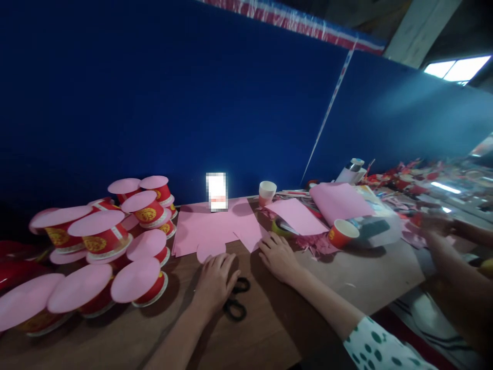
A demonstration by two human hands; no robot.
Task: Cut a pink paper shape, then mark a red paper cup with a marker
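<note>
My left hand (219, 277) lies on the brown table with its fingers extended over the lower edge of a pink paper disc (210, 251). Its thumb is beside black-handled scissors (235, 309), whose blades are hidden under the hand. To the right, my right hand (279, 259) rests flat, fingers spread, at the corner of a pink paper piece (249, 239). Pink paper sheets (208, 226) lie behind both hands. On the left, several red paper cups (100, 243) with gold prints are stacked, topped with pink discs.
An upright white cup (267, 191) stands behind the sheets. Further right are a tilted red cup (342, 234), pink sheets (341, 201) and shredded pink paper (314, 244). Another person's hands (435, 226) are at the far right. A blue panel (173, 92) rises behind the table.
</note>
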